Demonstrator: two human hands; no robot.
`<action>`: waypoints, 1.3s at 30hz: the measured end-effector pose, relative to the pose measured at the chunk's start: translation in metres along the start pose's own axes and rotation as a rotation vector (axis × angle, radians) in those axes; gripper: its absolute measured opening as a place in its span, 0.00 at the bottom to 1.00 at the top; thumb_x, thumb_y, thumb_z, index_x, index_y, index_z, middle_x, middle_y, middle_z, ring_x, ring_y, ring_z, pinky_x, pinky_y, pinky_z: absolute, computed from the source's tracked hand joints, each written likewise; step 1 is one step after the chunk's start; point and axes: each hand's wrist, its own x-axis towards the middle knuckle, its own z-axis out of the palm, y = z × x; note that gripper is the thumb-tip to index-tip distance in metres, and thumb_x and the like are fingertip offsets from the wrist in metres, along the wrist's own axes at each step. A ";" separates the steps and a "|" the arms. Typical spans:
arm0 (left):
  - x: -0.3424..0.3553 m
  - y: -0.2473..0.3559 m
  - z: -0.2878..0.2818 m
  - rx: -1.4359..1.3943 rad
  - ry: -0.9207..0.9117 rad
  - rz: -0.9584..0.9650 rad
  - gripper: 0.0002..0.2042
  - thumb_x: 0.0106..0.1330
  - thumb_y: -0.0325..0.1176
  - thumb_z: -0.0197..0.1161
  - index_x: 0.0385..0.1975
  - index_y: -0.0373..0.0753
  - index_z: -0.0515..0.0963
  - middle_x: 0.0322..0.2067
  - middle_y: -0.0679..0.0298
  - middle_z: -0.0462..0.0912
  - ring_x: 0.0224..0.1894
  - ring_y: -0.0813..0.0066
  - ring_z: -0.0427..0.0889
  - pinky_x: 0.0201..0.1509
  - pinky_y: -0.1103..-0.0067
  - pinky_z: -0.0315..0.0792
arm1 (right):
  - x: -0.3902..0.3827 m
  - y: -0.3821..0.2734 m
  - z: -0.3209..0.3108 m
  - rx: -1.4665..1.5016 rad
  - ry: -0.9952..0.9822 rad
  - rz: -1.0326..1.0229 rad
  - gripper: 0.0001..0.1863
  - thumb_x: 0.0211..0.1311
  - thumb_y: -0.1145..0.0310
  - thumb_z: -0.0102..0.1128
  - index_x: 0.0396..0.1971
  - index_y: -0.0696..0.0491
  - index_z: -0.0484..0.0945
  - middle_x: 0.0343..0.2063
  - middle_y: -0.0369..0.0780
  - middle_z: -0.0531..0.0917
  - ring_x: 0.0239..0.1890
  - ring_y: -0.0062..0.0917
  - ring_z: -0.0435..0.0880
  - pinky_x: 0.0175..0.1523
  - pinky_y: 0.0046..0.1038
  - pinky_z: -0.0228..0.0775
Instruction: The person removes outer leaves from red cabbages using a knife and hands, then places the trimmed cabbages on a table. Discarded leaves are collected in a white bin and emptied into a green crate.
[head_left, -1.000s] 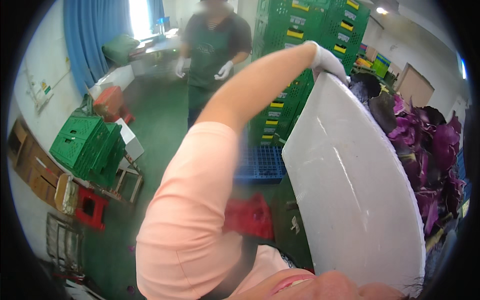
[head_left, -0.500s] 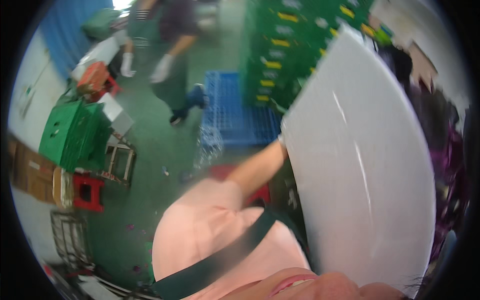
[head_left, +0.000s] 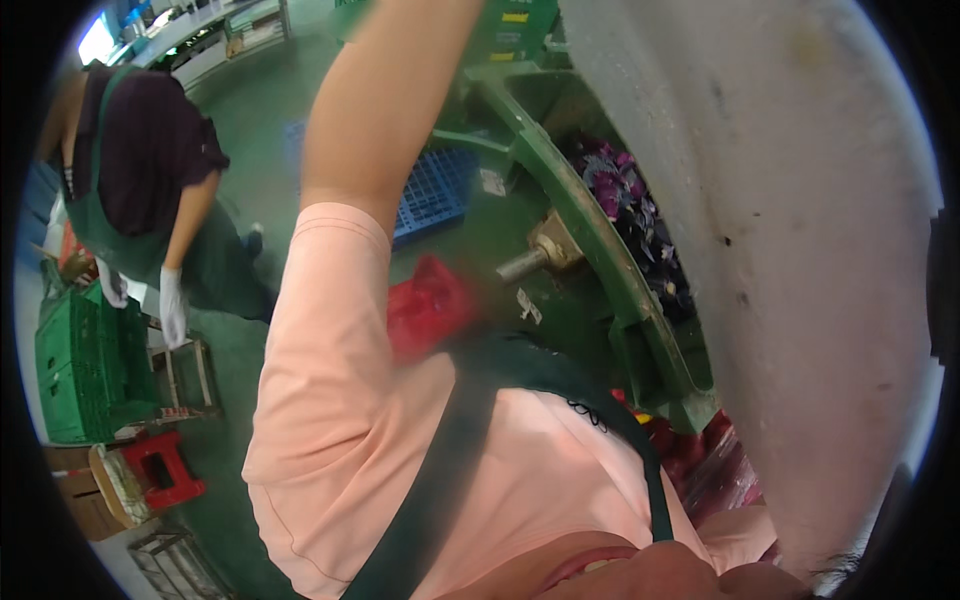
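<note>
My left forearm (head_left: 370,100) rises out through the top edge, so my left hand is out of sight. My right hand is hidden or outside the picture. A large whitish board-like surface (head_left: 760,230), stained in spots, fills the right side very close to me; it looks like the underside of a container. Beside it, lower down, a green bin (head_left: 560,210) with a worn curved rim holds purple leaves (head_left: 615,185). A metal fitting (head_left: 550,250) is on the bin's near side. Red material (head_left: 430,305) lies low beyond my chest.
A co-worker (head_left: 140,170) in a green apron and white gloves stands bent at the left, near green crates (head_left: 80,370) and a red stool (head_left: 165,470). A blue pallet (head_left: 430,190) lies on the floor. More crates (head_left: 500,30) and a bench (head_left: 200,30) stand at the back.
The white container has been lifted and tipped, showing its stained underside and uncovering the green bin. My left arm has swung upward. The co-worker has moved left and nearer, bending over.
</note>
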 end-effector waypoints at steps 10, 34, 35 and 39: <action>-0.048 -0.103 -0.062 0.233 0.020 -0.687 0.26 0.78 0.47 0.46 0.67 0.36 0.67 0.63 0.58 0.75 0.65 0.66 0.71 0.70 0.73 0.64 | -0.045 0.102 -0.061 -0.015 0.161 0.255 0.23 0.64 0.57 0.62 0.45 0.65 0.79 0.34 0.38 0.84 0.33 0.18 0.82 0.38 0.25 0.76; 0.132 -0.385 -0.047 0.604 -0.255 -1.079 0.35 0.74 0.63 0.43 0.68 0.42 0.69 0.62 0.57 0.77 0.59 0.65 0.79 0.62 0.69 0.72 | 0.111 0.231 -0.047 -0.071 0.349 0.368 0.25 0.67 0.56 0.61 0.49 0.65 0.78 0.36 0.39 0.85 0.34 0.19 0.84 0.39 0.24 0.78; 0.135 -0.379 -0.057 0.608 -0.245 -1.077 0.34 0.74 0.63 0.43 0.68 0.42 0.68 0.62 0.57 0.76 0.59 0.65 0.78 0.62 0.69 0.72 | 0.107 0.222 -0.045 -0.074 0.358 0.366 0.25 0.67 0.56 0.61 0.49 0.65 0.78 0.36 0.39 0.85 0.34 0.19 0.84 0.39 0.24 0.78; 0.140 -0.361 -0.101 0.582 -0.248 -1.067 0.34 0.74 0.62 0.44 0.68 0.41 0.67 0.62 0.56 0.75 0.60 0.65 0.77 0.63 0.69 0.70 | 0.082 0.179 -0.040 -0.107 0.421 0.377 0.25 0.67 0.56 0.61 0.50 0.64 0.78 0.37 0.40 0.85 0.34 0.19 0.84 0.39 0.23 0.78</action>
